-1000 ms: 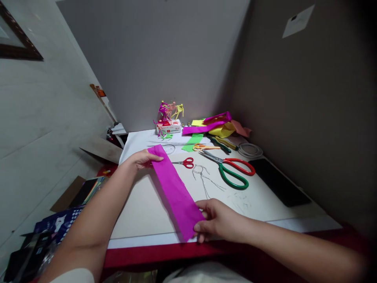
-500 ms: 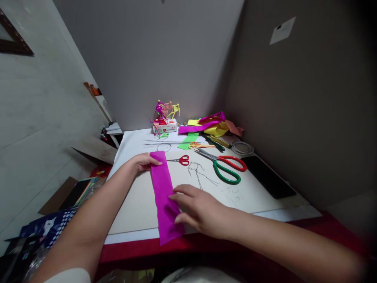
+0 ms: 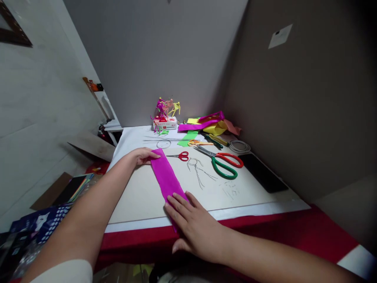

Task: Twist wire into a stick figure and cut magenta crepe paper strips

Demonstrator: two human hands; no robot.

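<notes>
A long magenta crepe paper strip [image 3: 166, 173] lies slanted across the pale board, its near end reaching past the table edge. My left hand [image 3: 144, 156] grips its far end, with the thumb over the paper and the other fingers at its side. Flat on the near part of the strip rests my right hand [image 3: 191, 220], fingers stretched out and thumb spread; it hides some of the paper. Just right of the far end lie small red-handled scissors [image 3: 183, 156]. Beyond them, a wire stick figure [image 3: 196, 167] lies on the board.
Large scissors [image 3: 225, 165] with red and green handles lie right of centre, beside a black phone [image 3: 262, 173]. Behind are orange scissors [image 3: 200, 143], pliers [image 3: 214, 142], a white cable coil [image 3: 239, 146], coloured paper strips [image 3: 216, 126] and small figures on a box [image 3: 167, 124].
My right hand has come down from hovering at the strip's edge to lie flat on its near part. The strip's near end has swung to the right. My left hand keeps its hold.
</notes>
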